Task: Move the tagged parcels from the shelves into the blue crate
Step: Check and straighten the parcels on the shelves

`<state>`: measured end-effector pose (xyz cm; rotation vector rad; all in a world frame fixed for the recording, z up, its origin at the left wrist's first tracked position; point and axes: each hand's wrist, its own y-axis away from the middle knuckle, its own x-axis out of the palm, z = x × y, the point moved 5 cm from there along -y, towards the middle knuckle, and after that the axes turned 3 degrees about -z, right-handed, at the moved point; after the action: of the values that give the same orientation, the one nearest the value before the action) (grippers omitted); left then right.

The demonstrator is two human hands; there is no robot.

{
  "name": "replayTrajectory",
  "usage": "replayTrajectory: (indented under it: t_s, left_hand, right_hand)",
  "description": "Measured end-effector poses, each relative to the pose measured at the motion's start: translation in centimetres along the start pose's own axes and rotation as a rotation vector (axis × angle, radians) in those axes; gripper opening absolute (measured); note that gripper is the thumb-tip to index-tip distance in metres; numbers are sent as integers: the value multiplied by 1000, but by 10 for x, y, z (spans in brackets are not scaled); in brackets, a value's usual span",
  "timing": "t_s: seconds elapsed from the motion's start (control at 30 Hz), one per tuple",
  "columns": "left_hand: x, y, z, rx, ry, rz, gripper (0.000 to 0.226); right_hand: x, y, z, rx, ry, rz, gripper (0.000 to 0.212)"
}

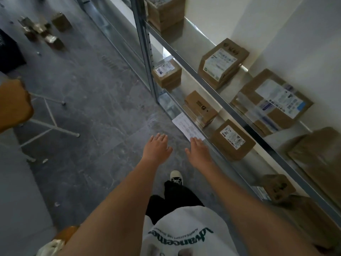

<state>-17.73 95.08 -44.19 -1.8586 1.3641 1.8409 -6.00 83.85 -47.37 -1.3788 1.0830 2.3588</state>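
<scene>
- The room had a grey stone-like floor point(92, 100) and a white wall point(304, 34), and a metal shelf rack point(217, 100) stood along the wall on the person's right.
- Several brown cardboard parcels lay on the shelves; the blue crate was not in view.
- The nearest parcel point(232, 139), with a white tag on its top face, sat on the lower shelf, near the right hand and a little beyond it.
- Another small parcel point(200, 108) lay further back on the same shelf, and a flat taped parcel point(272, 100) lay on the shelf above.
- The left hand point(156, 147) and the right hand point(198, 149) were both stretched forward, palms down, fingers loosely spread and holding nothing.
- The right fingers point(195, 140) seemed to be over a white paper sheet point(187, 127) at the shelf edge; I could not tell if they touched it.
- The nearest parcel looked small, stiff and probably light, so I judged that one hand could lift it.
- Its cardboard sides should give good friction, but the glossy tag and tape could be slippery.
- The best hold seemed to be on the two opposite side faces, with the thumb on one side and the fingers on the other.
- The larger flat parcel would likely need both hands under its edges.
</scene>
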Motion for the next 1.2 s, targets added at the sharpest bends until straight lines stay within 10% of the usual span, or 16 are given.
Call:
replayTrajectory:
  t_s: [0.63, 0.97, 1.2]
  left_hand:
    - [-22, -253, 95, 508, -238, 100, 56]
    - [68, -389, 44, 132, 389, 173, 60]
    - [88, -434, 8, -165, 922, 246, 44]
  right_hand:
    - [56, -165, 5, 636, -562, -260, 61]
    - [87, -234, -102, 965, -1063, -604, 72]
    - [83, -275, -127, 838, -1285, -637, 68]
